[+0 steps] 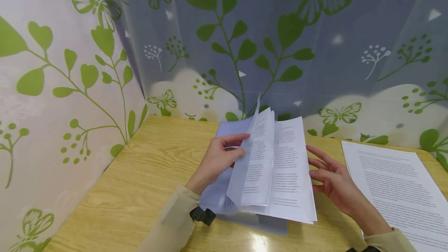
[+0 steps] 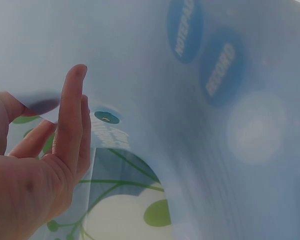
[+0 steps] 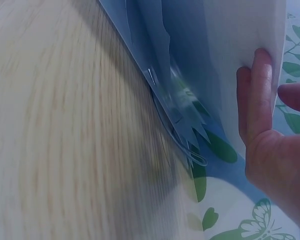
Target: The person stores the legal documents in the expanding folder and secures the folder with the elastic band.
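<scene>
A blue translucent folder [image 1: 231,127] lies spread on the table, its cover lettered NOTEPAD [image 2: 186,30] and RECORD [image 2: 221,67] in the left wrist view. Printed pages [image 1: 290,166] stand partly raised in it, slightly fanned. My left hand [image 1: 218,158] pinches the edge of a clear plastic sleeve [image 1: 241,178] between thumb and index finger, tilting it up on the left. At the pages' right edge, my right hand [image 1: 334,182] touches them with extended fingers; in the right wrist view its fingers [image 3: 260,95] lie along a white sheet [image 3: 240,30], the thumb beside the edge.
A separate printed sheet [image 1: 395,182] lies on the wooden table [image 1: 147,166] at the right, partly under the right forearm. Patterned curtains [image 1: 210,49] with leaves and butterflies hang behind and at the left [image 1: 63,108]. A thin loop [image 3: 177,140] hangs by the folder's edge.
</scene>
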`<state>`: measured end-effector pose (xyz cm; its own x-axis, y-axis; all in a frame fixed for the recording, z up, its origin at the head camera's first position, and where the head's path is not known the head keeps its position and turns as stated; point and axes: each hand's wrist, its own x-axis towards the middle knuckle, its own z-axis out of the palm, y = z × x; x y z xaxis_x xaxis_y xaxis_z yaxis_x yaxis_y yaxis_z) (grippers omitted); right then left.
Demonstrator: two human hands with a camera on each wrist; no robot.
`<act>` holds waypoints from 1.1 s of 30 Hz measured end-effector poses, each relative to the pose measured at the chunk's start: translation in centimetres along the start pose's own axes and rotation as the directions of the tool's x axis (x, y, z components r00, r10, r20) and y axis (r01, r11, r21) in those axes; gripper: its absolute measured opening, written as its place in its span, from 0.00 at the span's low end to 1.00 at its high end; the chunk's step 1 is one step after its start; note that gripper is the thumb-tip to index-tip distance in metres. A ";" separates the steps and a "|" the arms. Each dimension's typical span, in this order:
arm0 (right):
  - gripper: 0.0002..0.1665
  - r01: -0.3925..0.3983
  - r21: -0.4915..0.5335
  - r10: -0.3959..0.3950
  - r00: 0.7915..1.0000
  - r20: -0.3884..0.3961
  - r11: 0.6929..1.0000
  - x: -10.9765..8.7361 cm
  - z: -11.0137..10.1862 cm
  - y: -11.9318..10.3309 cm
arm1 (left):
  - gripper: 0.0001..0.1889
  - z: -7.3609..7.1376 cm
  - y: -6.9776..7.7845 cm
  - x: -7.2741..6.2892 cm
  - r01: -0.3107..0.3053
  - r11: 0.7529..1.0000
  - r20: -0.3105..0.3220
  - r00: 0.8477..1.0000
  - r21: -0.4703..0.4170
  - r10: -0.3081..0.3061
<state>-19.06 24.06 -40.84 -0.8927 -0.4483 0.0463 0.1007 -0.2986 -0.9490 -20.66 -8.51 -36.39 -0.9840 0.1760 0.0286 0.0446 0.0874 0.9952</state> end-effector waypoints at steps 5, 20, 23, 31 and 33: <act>0.37 -0.008 -0.002 0.008 1.000 -0.006 1.000 0.1 0.3 0.0 | 0.24 0.0 0.0 0.0 -0.005 1.000 -0.005 1.000 0.006 0.005; 0.36 -0.029 -0.021 0.028 0.999 -0.027 0.999 0.3 0.8 0.1 | 0.24 0.1 0.1 0.0 0.001 1.000 -0.004 1.000 -0.011 -0.001; 0.36 -0.037 -0.028 0.036 0.999 -0.034 0.999 0.4 0.8 0.1 | 0.25 0.1 0.1 0.0 0.002 1.000 -0.001 1.000 -0.017 -0.002; 0.36 -0.059 -0.064 0.056 0.997 -0.059 0.996 0.7 1.2 0.2 | 0.25 0.1 0.1 0.0 0.006 1.000 -0.005 1.000 -0.015 -0.006; 0.36 -0.066 -0.078 0.061 0.996 -0.065 0.995 0.8 1.3 0.2 | 0.24 0.1 0.2 -0.1 0.006 1.000 -0.010 1.000 -0.013 -0.006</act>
<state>-19.20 22.51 -40.62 -0.9115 -0.4101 -0.0316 0.1246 -0.2022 -0.9714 -20.58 -8.41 -36.23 -0.9859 0.1659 0.0235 0.0365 0.0757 0.9965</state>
